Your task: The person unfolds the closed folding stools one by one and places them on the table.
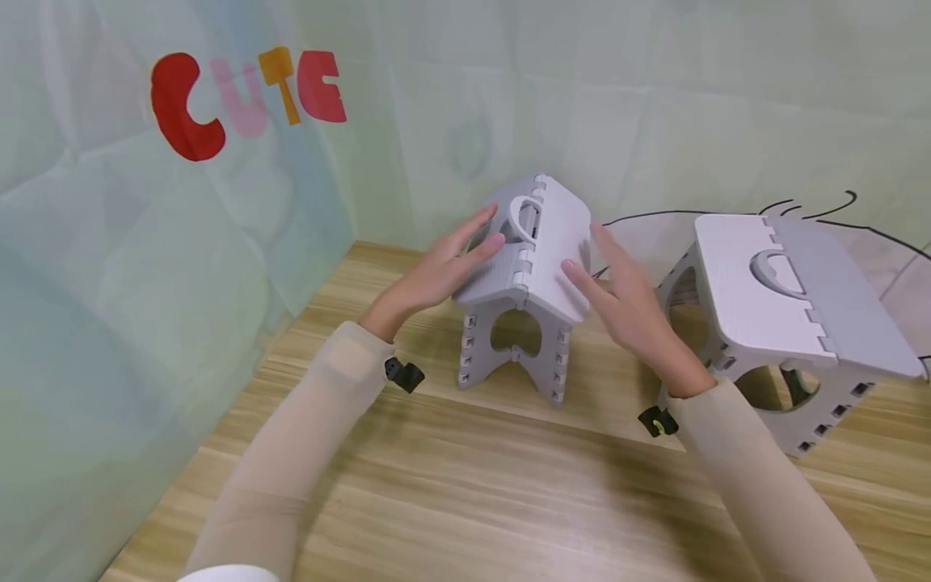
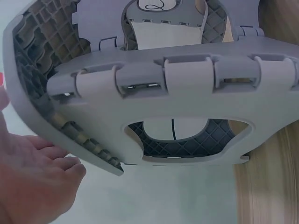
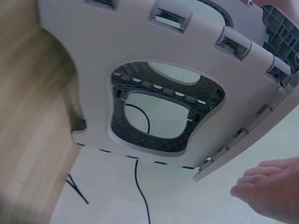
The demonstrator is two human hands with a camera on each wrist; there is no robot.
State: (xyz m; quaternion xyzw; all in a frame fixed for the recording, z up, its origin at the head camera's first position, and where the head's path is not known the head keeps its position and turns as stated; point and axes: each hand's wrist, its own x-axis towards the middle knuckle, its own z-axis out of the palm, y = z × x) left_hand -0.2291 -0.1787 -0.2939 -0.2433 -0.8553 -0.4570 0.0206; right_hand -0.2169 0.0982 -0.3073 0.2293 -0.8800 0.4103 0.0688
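Note:
A grey-and-white folding stool [image 1: 560, 242] stands on the wooden surface, its top bent up into a peak along the hinge. A carrying handle [image 1: 515, 217] sticks up near that ridge. My left hand [image 1: 436, 271] lies along the stool's left top half with its fingers extended. On the opposite side, my right hand [image 1: 629, 303] has its fingers stretched along the right half's outer edge. The left wrist view shows the stool's hinged side panel [image 2: 187, 102] and ribbed underside. In the right wrist view, a side panel [image 3: 93, 56] has a large cut-out, with my fingers beyond the top's edge.
A second folding stool [image 1: 742, 299], with its top spread out flat, stands to the right, close to my right forearm. Light wall sheeting [image 1: 582, 105] rises behind the stools and on the left, with coloured letters [image 1: 320, 85]. Wood-grain surface [image 1: 465, 485] extends in front.

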